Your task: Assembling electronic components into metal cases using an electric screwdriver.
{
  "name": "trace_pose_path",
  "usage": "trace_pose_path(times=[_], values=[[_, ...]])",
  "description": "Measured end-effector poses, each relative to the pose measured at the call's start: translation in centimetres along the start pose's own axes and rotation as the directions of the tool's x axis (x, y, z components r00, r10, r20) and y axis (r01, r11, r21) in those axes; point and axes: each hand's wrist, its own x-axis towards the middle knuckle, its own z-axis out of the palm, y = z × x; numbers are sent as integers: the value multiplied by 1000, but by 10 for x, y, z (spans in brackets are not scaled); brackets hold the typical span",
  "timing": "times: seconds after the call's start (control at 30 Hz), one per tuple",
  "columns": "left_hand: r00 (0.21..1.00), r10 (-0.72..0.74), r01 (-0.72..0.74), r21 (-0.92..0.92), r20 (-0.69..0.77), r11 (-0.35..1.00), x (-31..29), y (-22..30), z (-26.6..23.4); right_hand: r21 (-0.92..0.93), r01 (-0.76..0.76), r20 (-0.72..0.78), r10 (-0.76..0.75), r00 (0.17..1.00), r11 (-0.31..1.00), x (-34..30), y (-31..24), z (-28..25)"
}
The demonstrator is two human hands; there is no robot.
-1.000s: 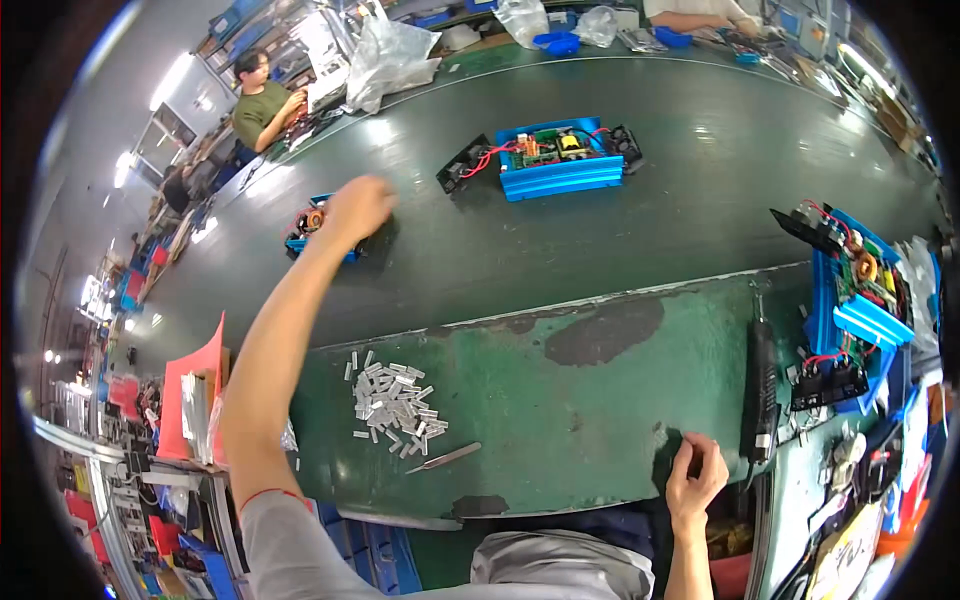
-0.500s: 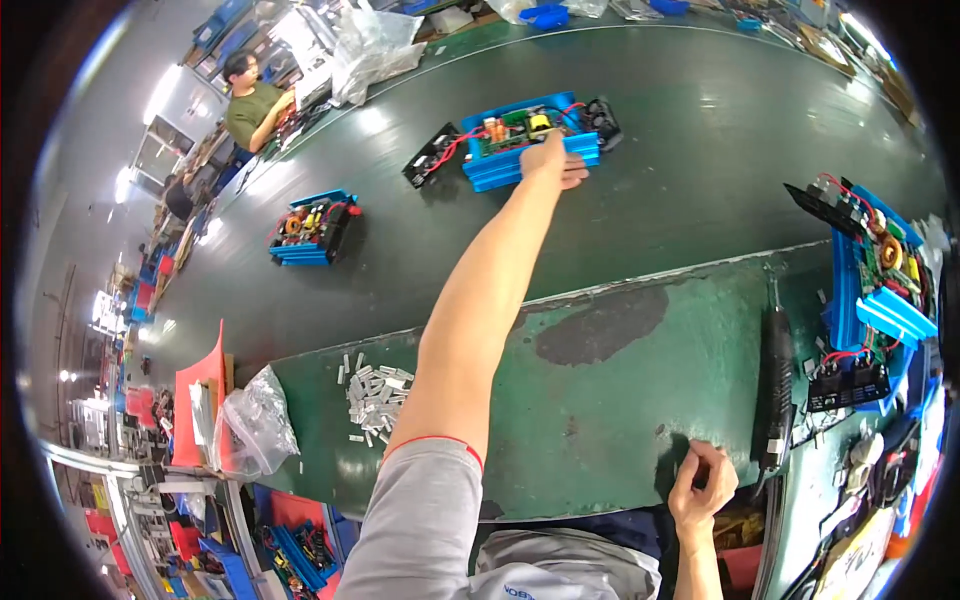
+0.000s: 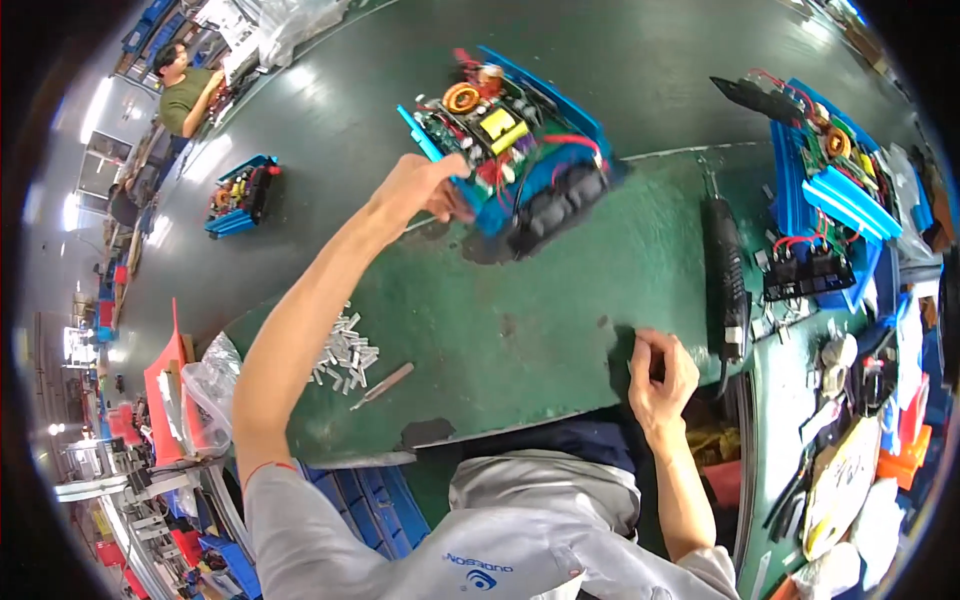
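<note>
My left hand (image 3: 425,190) grips the near left side of an open blue power unit (image 3: 505,135), thumb over the metal edge. The unit is tilted and partly blurred over the far edge of the green bench. Inside it show a circuit board, a copper coil (image 3: 461,98) and a yellow transformer (image 3: 502,130). A black end panel (image 3: 560,208) with red wires hangs at its near right end. My right hand (image 3: 662,378) rests near the bench's front edge, fingers curled into a loop with nothing visible in them.
Small silvery pieces (image 3: 345,355) lie piled beside a thin pointed tool (image 3: 384,385). A black electric screwdriver (image 3: 727,270) lies at right, near another open blue unit (image 3: 835,170). A smaller blue unit (image 3: 240,197) sits on the dark belt. A person (image 3: 187,92) works far left.
My left hand has drawn the blue unit from the dark belt toward me, turning and tilting it. My right hand keeps its curled pose. The view has shifted, and the thin tool now shows.
</note>
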Motion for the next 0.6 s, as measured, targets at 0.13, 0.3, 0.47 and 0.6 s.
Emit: trace_pose_path(times=[0.13, 0.3, 0.47, 0.6], values=[[979, 141, -155, 87, 150, 984, -47, -14, 10, 281, -335, 4, 348, 937, 899, -9, -5, -8], [870, 247, -480, 617, 428, 624, -55, -23, 13, 306, -434, 22, 449, 893, 848, -14, -13, -26], [920, 258, -392, 659, 297, 642, -78, -7, 31, 212, -450, 56, 449, 892, 868, -19, -12, -33], [888, 304, -459, 712, 346, 532, -66, -14, 29, 194, -455, 96, 445, 890, 869, -12, -19, -28]])
